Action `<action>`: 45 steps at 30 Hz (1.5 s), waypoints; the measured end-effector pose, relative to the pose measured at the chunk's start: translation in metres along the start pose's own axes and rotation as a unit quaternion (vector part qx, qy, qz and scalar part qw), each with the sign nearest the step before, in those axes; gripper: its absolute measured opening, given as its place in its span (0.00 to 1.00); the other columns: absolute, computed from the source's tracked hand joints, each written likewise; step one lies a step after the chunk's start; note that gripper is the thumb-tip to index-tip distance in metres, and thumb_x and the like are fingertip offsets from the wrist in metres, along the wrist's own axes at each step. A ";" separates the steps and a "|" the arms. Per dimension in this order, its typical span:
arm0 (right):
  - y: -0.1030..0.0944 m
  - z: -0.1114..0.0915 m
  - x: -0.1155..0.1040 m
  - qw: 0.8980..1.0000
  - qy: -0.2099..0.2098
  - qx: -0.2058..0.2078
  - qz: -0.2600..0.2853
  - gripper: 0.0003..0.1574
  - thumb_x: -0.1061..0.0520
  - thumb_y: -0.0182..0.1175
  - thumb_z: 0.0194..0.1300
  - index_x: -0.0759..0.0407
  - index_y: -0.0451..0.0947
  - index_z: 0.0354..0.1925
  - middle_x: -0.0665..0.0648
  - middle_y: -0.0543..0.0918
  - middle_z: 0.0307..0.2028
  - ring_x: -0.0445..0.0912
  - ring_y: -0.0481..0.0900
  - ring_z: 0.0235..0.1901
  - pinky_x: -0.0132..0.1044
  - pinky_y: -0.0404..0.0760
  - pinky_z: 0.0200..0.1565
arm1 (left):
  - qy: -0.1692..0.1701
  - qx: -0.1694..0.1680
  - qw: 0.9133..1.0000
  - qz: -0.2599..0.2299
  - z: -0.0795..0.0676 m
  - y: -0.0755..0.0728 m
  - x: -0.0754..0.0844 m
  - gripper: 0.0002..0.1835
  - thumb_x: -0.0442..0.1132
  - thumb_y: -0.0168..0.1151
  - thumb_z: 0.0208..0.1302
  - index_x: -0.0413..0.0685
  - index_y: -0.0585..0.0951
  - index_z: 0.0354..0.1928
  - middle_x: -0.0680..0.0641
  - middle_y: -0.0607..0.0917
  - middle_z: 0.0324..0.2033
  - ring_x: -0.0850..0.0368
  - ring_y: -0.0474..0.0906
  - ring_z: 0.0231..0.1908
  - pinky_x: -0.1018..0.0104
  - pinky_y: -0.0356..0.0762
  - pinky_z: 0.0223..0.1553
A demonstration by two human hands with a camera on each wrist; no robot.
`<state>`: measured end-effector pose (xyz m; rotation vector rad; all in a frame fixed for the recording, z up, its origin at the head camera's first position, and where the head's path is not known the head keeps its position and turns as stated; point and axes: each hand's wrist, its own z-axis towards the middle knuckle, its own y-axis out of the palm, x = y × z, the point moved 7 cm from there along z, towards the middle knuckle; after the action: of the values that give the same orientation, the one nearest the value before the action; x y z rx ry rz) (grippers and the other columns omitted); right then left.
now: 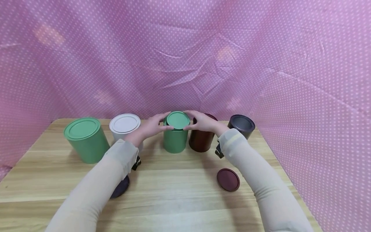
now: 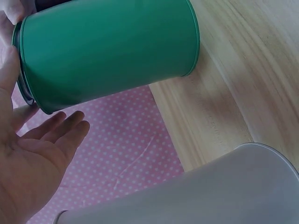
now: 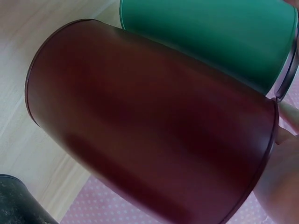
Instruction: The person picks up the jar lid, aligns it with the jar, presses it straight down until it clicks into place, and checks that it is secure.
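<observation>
A small green canister [image 1: 175, 141] stands upright at the back middle of the table, its green lid [image 1: 178, 120] lying over the mouth with a dark gap showing under the edge. My left hand [image 1: 151, 126] grips the lid's left edge with thumb and forefinger; in the left wrist view its other fingers [image 2: 74, 135] stretch out below. From the opposite side my right hand [image 1: 203, 122] holds the lid's right edge, thumb at the front. A dark red canister [image 1: 200, 141] is just beneath that hand and hides much of it in the right wrist view.
Left of the hands stand a large green canister [image 1: 88, 145] and a white canister [image 1: 125, 123], both lidded. A black canister [image 1: 241, 125] is at the back right. A dark red lid [image 1: 228, 179] and a dark lid [image 1: 121, 187] lie nearer on the wooden table [image 1: 174, 193]. Pink dotted cloth [image 1: 185, 58] surrounds it.
</observation>
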<state>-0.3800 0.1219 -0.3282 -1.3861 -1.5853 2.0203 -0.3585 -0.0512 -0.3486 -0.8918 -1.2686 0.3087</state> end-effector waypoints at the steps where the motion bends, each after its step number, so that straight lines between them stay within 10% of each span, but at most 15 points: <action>1: 0.000 0.000 0.000 1.000 0.001 0.000 0.000 0.48 0.44 0.67 0.61 0.57 0.58 0.72 0.57 0.67 0.69 0.50 0.63 0.70 0.48 0.61 0.71 | 0.001 0.002 1.000 0.000 0.000 0.000 0.000 0.43 0.53 0.62 0.65 0.46 0.55 0.75 0.39 0.63 0.71 0.42 0.60 0.71 0.44 0.57 0.70; 26: 0.004 -0.001 0.005 0.999 0.007 -0.031 -0.005 0.46 0.43 0.65 0.62 0.54 0.60 0.72 0.57 0.71 0.66 0.51 0.66 0.67 0.49 0.65 0.69 | -0.018 0.001 0.999 -0.031 -0.007 0.008 0.002 0.42 0.52 0.60 0.66 0.45 0.54 0.75 0.38 0.62 0.71 0.38 0.65 0.67 0.47 0.65 0.67; 45: 0.008 -0.007 0.014 0.997 0.051 -0.061 -0.021 0.48 0.35 0.62 0.62 0.41 0.56 0.74 0.57 0.55 0.75 0.57 0.46 0.75 0.58 0.50 0.73 | -0.033 -0.009 0.998 -0.060 -0.014 0.016 0.003 0.39 0.50 0.58 0.69 0.42 0.55 0.74 0.37 0.62 0.71 0.38 0.61 0.69 0.46 0.63 0.68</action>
<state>-0.3791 0.1317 -0.3424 -1.4606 -1.7032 1.8263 -0.3403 -0.0448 -0.3579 -0.8233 -1.3828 0.2337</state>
